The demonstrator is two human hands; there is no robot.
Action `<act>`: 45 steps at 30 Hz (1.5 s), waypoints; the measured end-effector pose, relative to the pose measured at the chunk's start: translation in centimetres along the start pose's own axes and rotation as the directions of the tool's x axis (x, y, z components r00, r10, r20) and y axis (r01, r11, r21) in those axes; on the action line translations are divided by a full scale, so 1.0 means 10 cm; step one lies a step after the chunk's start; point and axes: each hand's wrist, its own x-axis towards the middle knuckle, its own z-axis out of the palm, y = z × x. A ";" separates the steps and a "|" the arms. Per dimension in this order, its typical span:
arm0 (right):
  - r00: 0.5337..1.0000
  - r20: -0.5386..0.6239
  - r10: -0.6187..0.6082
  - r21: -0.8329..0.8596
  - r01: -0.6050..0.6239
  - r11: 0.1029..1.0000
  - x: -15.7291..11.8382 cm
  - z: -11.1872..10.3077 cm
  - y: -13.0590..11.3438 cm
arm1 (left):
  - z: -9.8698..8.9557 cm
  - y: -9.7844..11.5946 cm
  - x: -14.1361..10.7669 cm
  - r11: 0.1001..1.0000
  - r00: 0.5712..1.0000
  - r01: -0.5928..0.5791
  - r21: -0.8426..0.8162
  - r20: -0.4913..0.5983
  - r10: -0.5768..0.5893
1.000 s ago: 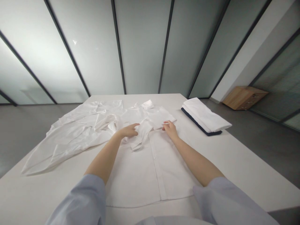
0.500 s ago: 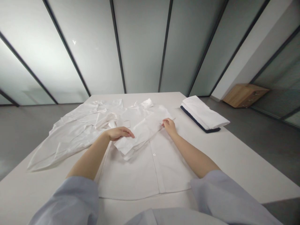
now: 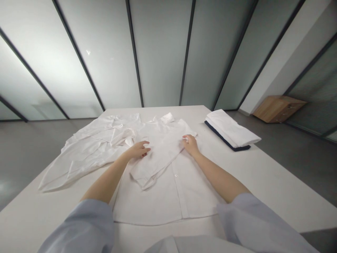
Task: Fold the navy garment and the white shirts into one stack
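Fingers first: the left hand's fingers [image 3: 145,144] are loosely curled and open, holding nothing, their tips just beside the folded sleeve. The right hand's fingers [image 3: 185,139] bend down onto the cloth near the shoulder. Whether they pinch it, I cannot tell.

Both hands [image 3: 163,149] work at the upper middle of a white button-front shirt [image 3: 160,207], which lies flat on a pale table [image 3: 265,182], collar [image 3: 167,118] at the far end. One sleeve [image 3: 158,156] is already folded diagonally across the chest, its cuff end low and left of the placket [image 3: 179,189]. The body is not folded over yet.

Upper left of the frame, a rumpled white cloth [image 3: 92,149] spreads out unfolded, perhaps a second shirt, though I cannot tell. Upper right, a neat folded stack [image 3: 230,130] — white with a navy edge — sits apart near the table edge.
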 end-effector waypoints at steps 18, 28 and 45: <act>0.907 0.409 -0.098 -0.417 0.282 0.864 0.05 -0.10 0.02 | 0.37 -0.04 0.25 0.746 0.844 -0.261 0.613 -0.230 0.485; 0.911 0.391 -0.132 -0.332 0.273 0.903 0.04 -0.11 0.08 | 0.30 -0.06 0.23 0.776 0.876 0.140 0.614 -0.442 0.191; 0.910 0.318 -0.267 -0.206 0.342 0.917 0.03 -0.10 0.05 | 0.21 -0.08 0.34 0.933 0.701 0.007 0.359 -0.667 0.251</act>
